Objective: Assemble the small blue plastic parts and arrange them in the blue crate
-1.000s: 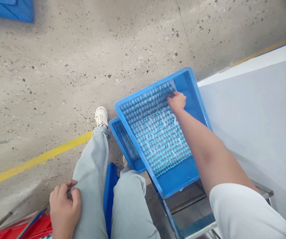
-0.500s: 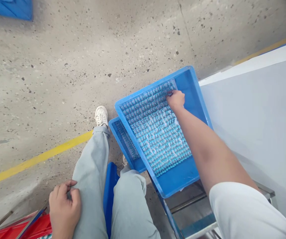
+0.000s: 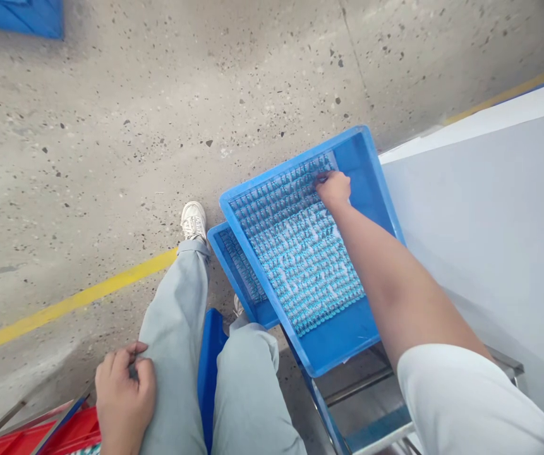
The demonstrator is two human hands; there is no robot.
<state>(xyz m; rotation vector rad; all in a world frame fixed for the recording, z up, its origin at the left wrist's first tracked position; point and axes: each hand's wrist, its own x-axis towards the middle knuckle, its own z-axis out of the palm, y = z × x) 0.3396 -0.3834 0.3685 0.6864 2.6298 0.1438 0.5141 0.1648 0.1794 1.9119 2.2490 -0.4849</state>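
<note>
My right hand [image 3: 334, 188] reaches into a blue plastic tray [image 3: 388, 205], fingertips pinched together at the upper right of its rows. Whatever they grip is too small to make out. Many small parts with teal ends and metallic stems [image 3: 300, 253] stand in close rows on a pale sheet in this tray. The upper rows look darker, the lower ones brighter teal. On my thigh rests my left hand [image 3: 124, 395], fingers curled loosely with the thumb near the index finger. Its palm is hidden, so anything inside cannot be seen.
A second blue tray [image 3: 222, 237] with similar rows lies partly beneath the first. Below is a metal-framed stand [image 3: 361, 385]. A grey-white panel [image 3: 494, 208] borders the right. A red crate [image 3: 75, 433] sits at lower left, a blue crate [image 3: 20, 16] at upper left. Yellow tape [image 3: 82, 303] crosses the floor.
The right hand stays at nearly the same spot in the tray, its fingers drawn slightly further in. The left hand and trays look unchanged apart from a tiny camera shift.
</note>
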